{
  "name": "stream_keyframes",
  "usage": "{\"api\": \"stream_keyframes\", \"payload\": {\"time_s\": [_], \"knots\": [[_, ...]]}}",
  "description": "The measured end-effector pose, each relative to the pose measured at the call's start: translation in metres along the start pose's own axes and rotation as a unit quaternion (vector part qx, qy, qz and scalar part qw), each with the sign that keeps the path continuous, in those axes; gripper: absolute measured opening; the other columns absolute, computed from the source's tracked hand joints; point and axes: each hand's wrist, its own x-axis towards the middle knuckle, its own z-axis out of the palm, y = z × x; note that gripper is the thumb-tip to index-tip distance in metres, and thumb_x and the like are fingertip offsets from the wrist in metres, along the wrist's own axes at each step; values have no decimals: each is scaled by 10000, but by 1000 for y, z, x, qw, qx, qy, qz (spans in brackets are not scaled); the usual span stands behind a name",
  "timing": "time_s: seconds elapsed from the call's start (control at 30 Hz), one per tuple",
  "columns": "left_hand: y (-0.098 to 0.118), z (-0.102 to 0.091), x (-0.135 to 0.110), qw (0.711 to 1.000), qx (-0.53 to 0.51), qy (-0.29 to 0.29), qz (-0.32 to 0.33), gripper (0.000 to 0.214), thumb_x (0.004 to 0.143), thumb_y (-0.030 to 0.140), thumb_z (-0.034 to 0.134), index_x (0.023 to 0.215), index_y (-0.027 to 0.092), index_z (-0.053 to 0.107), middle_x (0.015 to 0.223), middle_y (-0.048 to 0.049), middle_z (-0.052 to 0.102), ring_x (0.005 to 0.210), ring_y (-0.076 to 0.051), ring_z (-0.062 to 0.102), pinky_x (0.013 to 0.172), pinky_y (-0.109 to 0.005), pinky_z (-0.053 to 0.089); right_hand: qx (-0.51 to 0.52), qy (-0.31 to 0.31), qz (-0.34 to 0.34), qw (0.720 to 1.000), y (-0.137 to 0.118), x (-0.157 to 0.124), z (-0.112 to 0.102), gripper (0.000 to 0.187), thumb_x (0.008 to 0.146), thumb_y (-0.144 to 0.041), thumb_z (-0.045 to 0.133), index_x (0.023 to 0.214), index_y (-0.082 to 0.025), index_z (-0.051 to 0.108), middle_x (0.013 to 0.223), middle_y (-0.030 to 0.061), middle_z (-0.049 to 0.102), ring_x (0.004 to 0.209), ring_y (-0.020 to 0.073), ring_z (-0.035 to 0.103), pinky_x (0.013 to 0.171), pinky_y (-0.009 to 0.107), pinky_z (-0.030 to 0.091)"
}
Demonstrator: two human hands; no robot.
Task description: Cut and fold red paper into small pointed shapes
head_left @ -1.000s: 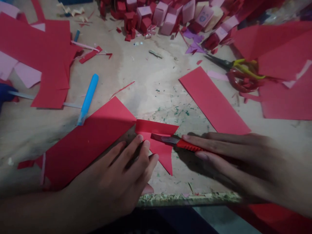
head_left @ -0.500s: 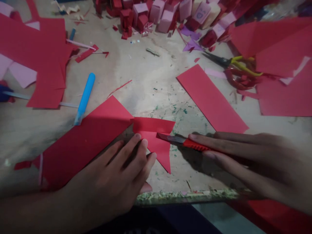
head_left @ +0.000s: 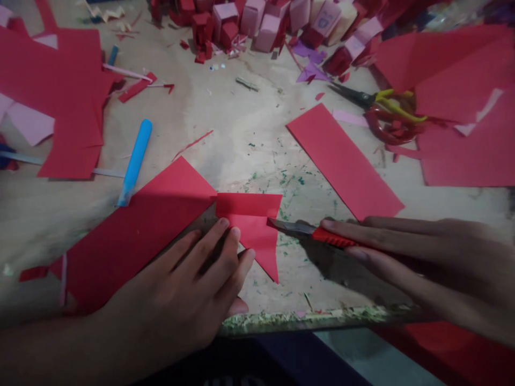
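My left hand lies flat with its fingers pressing down a small folded red paper piece near the table's front edge. Beside it to the left lies a long red paper strip, partly under my palm. My right hand grips a red utility knife; its bare blade tip sits at the right edge of the small red piece.
Another red strip lies right of centre. Yellow-handled scissors lie at the back right beside red sheets. A blue pen and red sheets are on the left. Small pink and red paper boxes crowd the back. The wooden table bears cut marks.
My right hand has drawn the knife to the right, its blade moving from over the small red piece to its right edge. My left hand has stayed pressing the paper.
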Motion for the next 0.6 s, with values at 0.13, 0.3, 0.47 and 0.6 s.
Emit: {"api": "stream_keyframes", "payload": {"time_s": [0.13, 0.3, 0.47, 0.6], "knots": [[-1, -1, 1, 1000, 4, 7, 0, 492, 1102, 374, 504, 1486, 75, 573, 1461, -190, 656, 1395, -407, 599, 1091, -514, 545, -10, 9, 8, 1000, 3, -6, -1, 439, 1056, -419, 573, 1481, -527, 602, 1213, -55, 820, 814, 193, 829, 604, 267, 656], [-1, -2, 2, 1000, -3, 9, 5, 493, 1104, 367, 503, 1486, 62, 568, 1440, -193, 671, 1385, -418, 606, 1090, -531, 541, -4, 10, 17, 1000, 6, -10, -4, 440, 1031, -427, 612, 1459, -533, 626, 1214, -67, 819, 837, 211, 832, 578, 283, 652], [-1, -3, 3, 1000, -4, 15, 0, 486, 1101, 366, 510, 1478, 65, 574, 1429, -193, 678, 1369, -407, 620, 1061, -521, 552, 6, 14, 18, 1000, 5, -8, -3, 447, 1025, -425, 621, 1461, -525, 631, 1156, -55, 837, 789, 211, 823, 582, 283, 635], [-2, -4, 5, 1000, -3, 23, -4, 419, 1076, 287, 554, 1440, 85, 604, 1412, -178, 692, 1343, -392, 641, 1043, -505, 557, 1, 12, 11, 1000, 8, -11, -5, 417, 1035, -441, 605, 1443, -512, 647, 1101, -55, 846, 747, 189, 805, 570, 266, 607]]}}
